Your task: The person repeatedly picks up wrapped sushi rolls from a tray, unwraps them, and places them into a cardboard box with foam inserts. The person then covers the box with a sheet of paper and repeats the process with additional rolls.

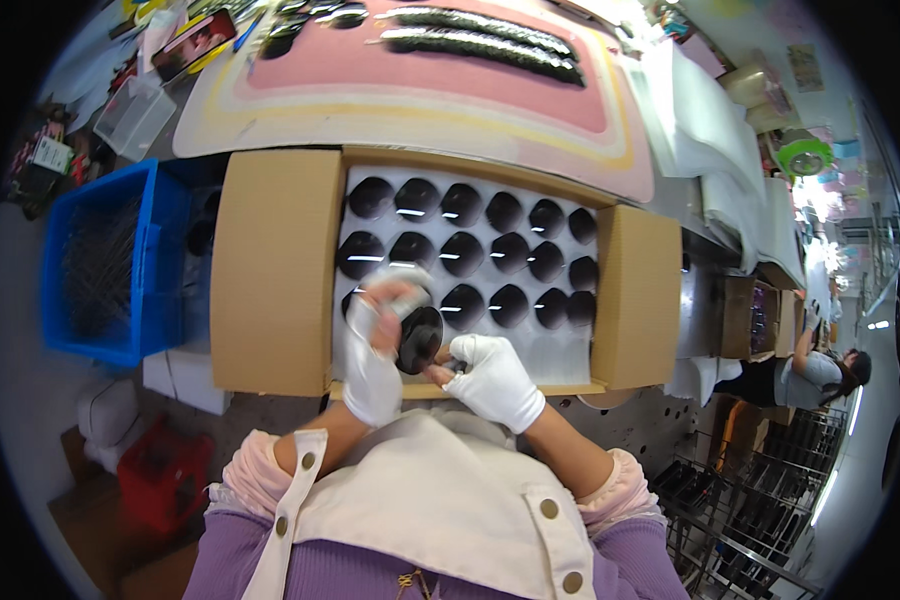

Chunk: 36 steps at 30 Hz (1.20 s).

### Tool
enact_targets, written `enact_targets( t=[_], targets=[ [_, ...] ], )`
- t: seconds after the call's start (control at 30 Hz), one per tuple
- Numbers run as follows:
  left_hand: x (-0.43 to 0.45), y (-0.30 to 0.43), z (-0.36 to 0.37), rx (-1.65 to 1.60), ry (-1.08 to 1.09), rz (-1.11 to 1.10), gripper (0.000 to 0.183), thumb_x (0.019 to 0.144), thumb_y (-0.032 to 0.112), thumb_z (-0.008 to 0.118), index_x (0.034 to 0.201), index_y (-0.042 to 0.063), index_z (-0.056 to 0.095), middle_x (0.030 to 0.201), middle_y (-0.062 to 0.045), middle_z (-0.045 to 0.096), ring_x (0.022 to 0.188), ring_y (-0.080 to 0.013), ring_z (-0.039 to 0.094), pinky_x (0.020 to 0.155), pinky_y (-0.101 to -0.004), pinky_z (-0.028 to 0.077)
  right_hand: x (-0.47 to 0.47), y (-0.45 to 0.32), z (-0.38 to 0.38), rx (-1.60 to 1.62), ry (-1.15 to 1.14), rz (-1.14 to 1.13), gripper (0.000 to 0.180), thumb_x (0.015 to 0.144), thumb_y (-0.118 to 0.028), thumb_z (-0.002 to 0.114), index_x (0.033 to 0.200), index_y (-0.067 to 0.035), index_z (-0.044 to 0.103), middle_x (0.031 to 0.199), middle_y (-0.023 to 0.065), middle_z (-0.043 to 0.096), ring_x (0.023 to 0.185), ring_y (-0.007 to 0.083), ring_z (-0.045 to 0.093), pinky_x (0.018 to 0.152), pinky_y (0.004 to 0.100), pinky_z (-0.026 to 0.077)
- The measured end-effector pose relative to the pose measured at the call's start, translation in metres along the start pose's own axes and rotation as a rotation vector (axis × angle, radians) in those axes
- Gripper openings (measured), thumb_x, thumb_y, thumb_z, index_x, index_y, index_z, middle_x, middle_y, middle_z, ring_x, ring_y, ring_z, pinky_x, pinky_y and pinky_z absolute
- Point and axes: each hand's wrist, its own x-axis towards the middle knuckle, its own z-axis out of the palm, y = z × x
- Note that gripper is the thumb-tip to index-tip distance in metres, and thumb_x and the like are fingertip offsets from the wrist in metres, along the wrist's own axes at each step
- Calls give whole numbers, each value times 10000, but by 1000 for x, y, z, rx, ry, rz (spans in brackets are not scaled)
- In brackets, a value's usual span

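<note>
Both my hands wear white gloves with bare fingertips. My left hand (379, 337), partly blurred, is above the near left part of an open cardboard box (277, 274). Between my hands is a glossy black round disc (420, 340), tilted, its left edge at the fingers of my left hand. My right hand (491, 375) pinches at the disc's lower right edge with thumb and fingers. Inside the box, dark round lens-like pieces (462, 253) lie in rows on a white foam sheet (555, 360). My left hand hides part of the nearest row.
Behind the box lies a pink mat (450, 97) with long stacks of black discs (487, 56). A blue crate (146, 262) stands left, a red plastic crate (165, 472) below it. White foam sheets (709, 135) hang at right. Another person (814, 379) is at far right, near wire racks (765, 495).
</note>
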Motion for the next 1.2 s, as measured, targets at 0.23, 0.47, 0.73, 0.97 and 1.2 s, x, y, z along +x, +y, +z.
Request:
enact_targets(
  t=[0.23, 0.47, 0.73, 0.97, 1.2],
  targets=[
    [47, 31, -60, 484, 289, 203, 164, 957, 67, 524, 1090, 37, 614, 1122, -76, 618, 1088, -197, 558, 979, -307, 411, 10, 8, 27, -506, 66, -376, 183, 723, -183, 759, 656, -52, 650, 616, 126, 610, 646, 337, 592, 706, 414, 476],
    [37, 31, -43, 1602, -399, 285, 489, 613, 311, 841, 1066, 175, 714, 1322, -46, 556, 1342, -324, 386, 1126, -599, 203, -18, 38, -5, -794, 91, -232, 161, 722, -208, 732, 635, -94, 659, 613, 83, 639, 615, 290, 591, 730, 384, 443],
    [39, 35, -36, 1768, -540, 220, 613, 609, 377, 843, 1180, 212, 691, 1380, -61, 510, 1358, -325, 363, 1121, -609, 189, -53, 70, -49, -1059, 130, 21, 139, 732, -198, 715, 632, -103, 696, 626, 95, 658, 632, 269, 619, 758, 395, 423],
    [56, -2, 44, 1431, -684, 486, 573, 640, 314, 824, 1151, 103, 674, 1315, -110, 533, 1278, -331, 424, 1080, -557, 284, -79, 106, -93, -1397, 113, 345, 171, 766, -206, 612, 637, -158, 714, 657, 82, 685, 627, 234, 669, 693, 401, 430],
    [80, -62, 141, 1396, -891, 469, 508, 726, 351, 763, 1160, 110, 658, 994, -63, 595, 987, -249, 565, 830, -391, 431, -63, 74, -161, -1263, 90, 413, 252, 708, -349, 787, 791, -119, 724, 736, 115, 687, 734, 287, 690, 664, 410, 520]
  ],
)
